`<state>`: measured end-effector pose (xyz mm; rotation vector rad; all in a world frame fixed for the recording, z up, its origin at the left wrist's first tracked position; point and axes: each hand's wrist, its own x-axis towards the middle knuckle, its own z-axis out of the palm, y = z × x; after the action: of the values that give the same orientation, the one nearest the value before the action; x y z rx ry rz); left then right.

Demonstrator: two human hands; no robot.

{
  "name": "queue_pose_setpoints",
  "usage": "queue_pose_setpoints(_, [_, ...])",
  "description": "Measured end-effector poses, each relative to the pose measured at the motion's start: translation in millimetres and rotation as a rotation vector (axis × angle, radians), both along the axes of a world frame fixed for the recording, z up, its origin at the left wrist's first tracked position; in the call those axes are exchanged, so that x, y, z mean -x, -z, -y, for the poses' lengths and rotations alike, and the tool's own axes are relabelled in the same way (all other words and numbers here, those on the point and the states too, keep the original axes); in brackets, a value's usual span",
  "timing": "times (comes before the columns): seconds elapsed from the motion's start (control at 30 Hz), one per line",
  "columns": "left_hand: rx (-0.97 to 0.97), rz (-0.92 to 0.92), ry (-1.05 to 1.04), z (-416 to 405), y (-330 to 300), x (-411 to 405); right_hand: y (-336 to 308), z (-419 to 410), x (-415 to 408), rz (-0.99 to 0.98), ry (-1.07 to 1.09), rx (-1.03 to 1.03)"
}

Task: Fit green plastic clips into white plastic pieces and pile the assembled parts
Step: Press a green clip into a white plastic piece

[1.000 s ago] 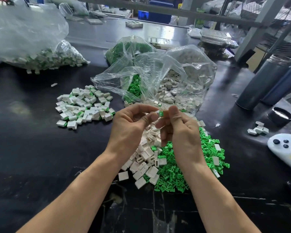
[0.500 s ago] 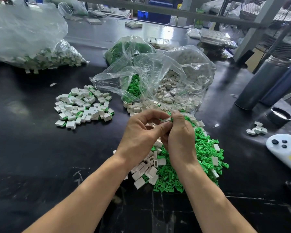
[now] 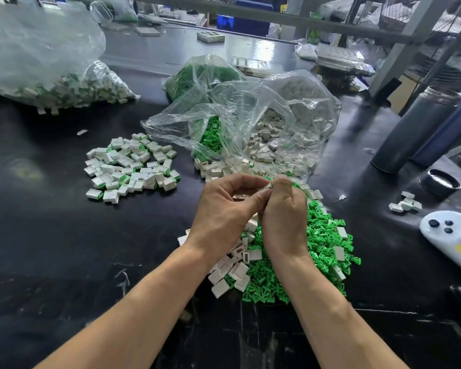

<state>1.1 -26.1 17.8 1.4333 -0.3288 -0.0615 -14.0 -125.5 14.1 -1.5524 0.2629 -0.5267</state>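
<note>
Above 2 loose heaps, left hand [image 3: 224, 209] and right hand [image 3: 285, 214] each grip 1 white piece [image 3: 268, 186] tightly.

Both forearms reach forward and meet at the middle. The left hand [image 3: 225, 211] and right hand [image 3: 285, 217] touch, fingers curled, thumbs and fingertips pinched together at the top.

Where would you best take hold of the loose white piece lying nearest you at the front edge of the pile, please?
Pinch that white piece across its two flat side faces, coming straight down from above. It lies flat on the black table at the pile's near edge, with bare table on its near and left sides, so a grip there probably disturbs few neighbours. Both hands are busy at present.
</note>
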Motion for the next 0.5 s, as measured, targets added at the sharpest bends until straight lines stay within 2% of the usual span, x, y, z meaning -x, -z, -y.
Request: queue_pose_setpoints(0.5, [0.019, 0.022, 0.015, -0.1, 2.7, -1.6, 5.3, 0.2, -1.9, -0.012, 0.0, 0.034])
